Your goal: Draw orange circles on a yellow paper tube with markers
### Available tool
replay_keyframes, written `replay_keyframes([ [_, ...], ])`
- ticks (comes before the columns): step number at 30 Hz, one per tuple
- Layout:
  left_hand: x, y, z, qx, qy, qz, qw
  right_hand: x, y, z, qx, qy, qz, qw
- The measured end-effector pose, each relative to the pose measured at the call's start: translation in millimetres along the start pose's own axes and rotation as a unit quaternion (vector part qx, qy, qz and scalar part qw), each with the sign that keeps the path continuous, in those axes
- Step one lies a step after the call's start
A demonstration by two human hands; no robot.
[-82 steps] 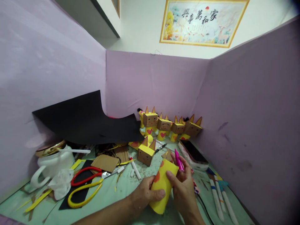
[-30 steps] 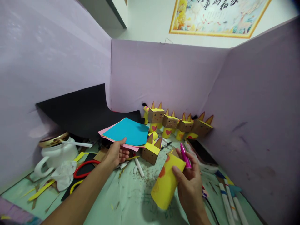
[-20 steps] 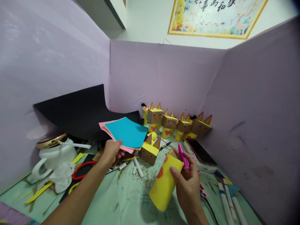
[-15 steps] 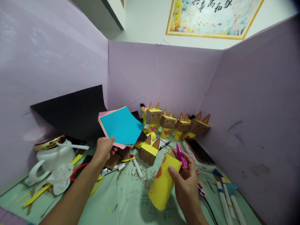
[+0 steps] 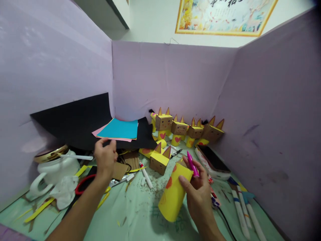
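Observation:
My right hand (image 5: 200, 192) grips a yellow paper tube (image 5: 175, 194) with orange-red spots, held tilted above the table. A magenta marker (image 5: 192, 164) is also tucked between its fingers, tip up. On the left, my left hand (image 5: 106, 159) is loosely bent with nothing in it, just in front of a stack of coloured paper (image 5: 120, 129), blue on top and pink beneath. That stack lies on a black sheet (image 5: 82, 117). A small cardboard box head (image 5: 159, 162) with two pointed ears sits between my hands.
Several finished box-headed figures (image 5: 179, 129) stand along the back right. A white teapot (image 5: 59, 165), red-handled scissors (image 5: 85, 184) and cardboard scraps (image 5: 120, 170) lie left. A phone (image 5: 213, 157) and white markers (image 5: 242, 211) lie right. Purple panels (image 5: 175, 77) enclose the table.
My left hand has let go of the coloured paper stack, which now lies flat on the black sheet. The right hand still holds the tube and marker, nearly unmoved.

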State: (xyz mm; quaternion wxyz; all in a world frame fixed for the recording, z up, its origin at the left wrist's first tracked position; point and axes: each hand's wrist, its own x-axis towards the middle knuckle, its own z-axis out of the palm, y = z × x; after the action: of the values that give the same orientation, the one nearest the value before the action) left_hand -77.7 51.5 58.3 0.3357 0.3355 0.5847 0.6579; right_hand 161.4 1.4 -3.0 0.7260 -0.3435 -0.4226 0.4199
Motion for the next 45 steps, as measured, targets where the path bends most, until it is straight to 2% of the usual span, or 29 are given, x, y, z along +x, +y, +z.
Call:
replay_keyframes([
  [3,-42.6,-25.4,17.5,-0.024,-0.19,-0.019,0.981,-3.1,0.5,2.1,0.011,-0.009,0.014,1.0],
  [5,-66.0,-44.3,30.0,-0.033,-0.282,-0.043,0.958,-4.8,0.7,3.3,0.016,-0.007,0.025,1.0],
  [6,-75.3,-52.9,34.9,-0.042,-0.332,-0.057,0.941,-5.1,1.1,3.6,0.015,-0.004,0.025,1.0],
  [8,-89.6,-66.0,40.7,-0.099,-0.458,-0.093,0.879,-5.0,2.2,4.2,0.006,0.004,0.016,1.0],
  [10,-99.3,-71.7,41.5,-0.136,-0.525,-0.113,0.833,-4.8,3.7,6.1,-0.009,0.015,0.006,1.0],
  [14,-106.9,-67.0,38.2,-0.102,-0.528,-0.123,0.834,-3.5,7.7,14.5,-0.006,0.034,0.01,0.999],
  [16,-105.5,-63.4,38.0,-0.106,-0.533,-0.145,0.827,-0.4,9.0,16.8,0.004,0.023,0.004,1.0],
  [19,-102.5,-62.3,37.7,-0.125,-0.535,-0.184,0.815,4.7,4.9,11.7,0.0,0.008,-0.015,1.0],
  [21,-102.0,-64.4,37.1,-0.126,-0.52,-0.194,0.822,5.4,-1.1,3.3,0.004,0.036,-0.044,0.998],
  [24,-104.8,-68.4,37.9,-0.104,-0.496,-0.169,0.846,-0.5,-8.0,-8.0,0.009,0.092,-0.057,0.994],
  [29,-117.6,-65.7,42.3,-0.023,-0.48,-0.082,0.873,-16.5,-4.7,-1.3,0.037,0.0,-0.014,0.999],
  [32,-121.8,-61.1,42.1,0.017,-0.449,-0.03,0.893,-15.4,-1.4,5.3,0.046,0.022,0.002,0.999],
  [34,-121.3,-58.6,41.5,-0.018,-0.462,-0.03,0.886,-11.6,-2.5,4.9,0.062,0.048,0.016,0.997],
  [35,-120.4,-57.4,41.6,-0.047,-0.473,-0.054,0.878,-9.8,-4.0,3.8,0.077,0.054,0.024,0.995],
  [37,-118.5,-54.7,42.4,-0.109,-0.484,-0.147,0.856,-7.3,-8.3,2.1,0.117,0.048,0.047,0.991],
  [40,-117.2,-52.0,43.6,-0.18,-0.487,-0.292,0.803,-6.6,-13.7,4.3,0.171,0.036,0.093,0.98],
  [43,-117.0,-54.1,43.1,-0.23,-0.506,-0.355,0.752,-5.9,-14.3,10.4,0.197,0.026,0.112,0.974],
  [45,-116.0,-58.0,42.8,-0.254,-0.495,-0.37,0.744,-3.8,-12.3,11.9,0.186,0.013,0.106,0.977],
])
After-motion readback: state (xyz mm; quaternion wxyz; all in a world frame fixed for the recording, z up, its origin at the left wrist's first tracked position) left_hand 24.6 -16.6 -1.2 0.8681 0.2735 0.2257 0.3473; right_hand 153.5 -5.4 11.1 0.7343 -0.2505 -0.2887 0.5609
